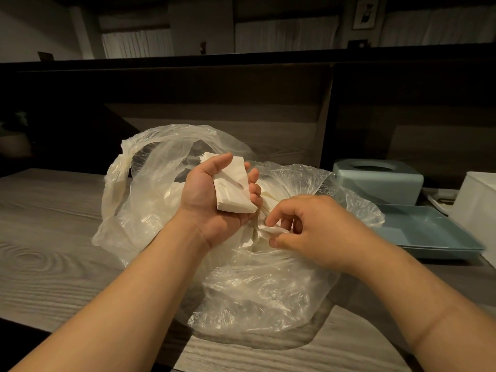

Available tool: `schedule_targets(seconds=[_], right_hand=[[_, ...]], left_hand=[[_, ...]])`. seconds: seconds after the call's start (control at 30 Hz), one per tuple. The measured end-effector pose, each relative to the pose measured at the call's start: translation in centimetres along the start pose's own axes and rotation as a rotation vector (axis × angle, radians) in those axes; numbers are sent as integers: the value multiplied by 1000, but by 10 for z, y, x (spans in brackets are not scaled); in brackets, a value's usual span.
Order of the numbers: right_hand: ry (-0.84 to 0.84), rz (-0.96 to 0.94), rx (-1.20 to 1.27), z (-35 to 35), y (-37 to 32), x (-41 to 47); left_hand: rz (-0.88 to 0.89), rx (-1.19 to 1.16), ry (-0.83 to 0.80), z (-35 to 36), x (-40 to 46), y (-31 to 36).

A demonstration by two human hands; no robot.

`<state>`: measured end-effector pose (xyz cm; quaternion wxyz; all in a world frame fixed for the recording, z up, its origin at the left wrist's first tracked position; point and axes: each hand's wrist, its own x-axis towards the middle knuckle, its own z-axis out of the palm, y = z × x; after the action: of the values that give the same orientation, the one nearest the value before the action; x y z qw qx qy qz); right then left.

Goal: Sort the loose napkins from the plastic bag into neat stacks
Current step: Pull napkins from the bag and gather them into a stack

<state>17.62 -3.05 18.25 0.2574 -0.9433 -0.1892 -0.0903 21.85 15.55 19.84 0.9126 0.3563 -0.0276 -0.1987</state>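
Two hands work over the clear plastic bag (241, 277) | left hand (214, 200) grips a neat white napkin stack (233, 189), long side pointing away | right hand (308, 232) pinches one crumpled white napkin (271, 230) just below-right of the stack, nearer to it.

bag (241, 291) on table (53, 237), tray (429, 232) right

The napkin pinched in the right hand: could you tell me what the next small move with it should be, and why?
Probably lift it onto the stack in the left hand. The right hand pinches one crumpled napkin over the open plastic bag, while the left hand grips the folded stack just beside it.
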Motion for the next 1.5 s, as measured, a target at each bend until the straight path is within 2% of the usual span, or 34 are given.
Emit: schedule_targets(seconds=[0.5, 0.6, 0.73, 0.87, 0.93, 1.1, 1.23, 1.37, 1.5], right_hand=[[47, -38, -120, 5, -5, -1], [152, -55, -77, 4, -8, -1], [309, -34, 110, -3, -10, -3], [133, 24, -29, -6, -8, -2], [115, 30, -31, -7, -8, -1], [157, 51, 236, -15, -8, -2], [115, 41, 540, -26, -8, -7], [-10, -13, 965, -35, -8, -10], [21, -29, 1043, -37, -7, -9]], left_hand=[[2, 13, 0, 1, 0, -1], [-7, -6, -8, 1, 0, 0], [-2, -28, 14, 2, 1, 0], [2, -24, 31, 2, -1, -2], [4, -17, 26, 2, 0, -2], [-3, -51, 34, 1, 0, -1], [33, -89, 59, 0, 1, 0], [31, 41, 27, -1, 0, 1], [-72, 253, -108, 1, -7, -3]])
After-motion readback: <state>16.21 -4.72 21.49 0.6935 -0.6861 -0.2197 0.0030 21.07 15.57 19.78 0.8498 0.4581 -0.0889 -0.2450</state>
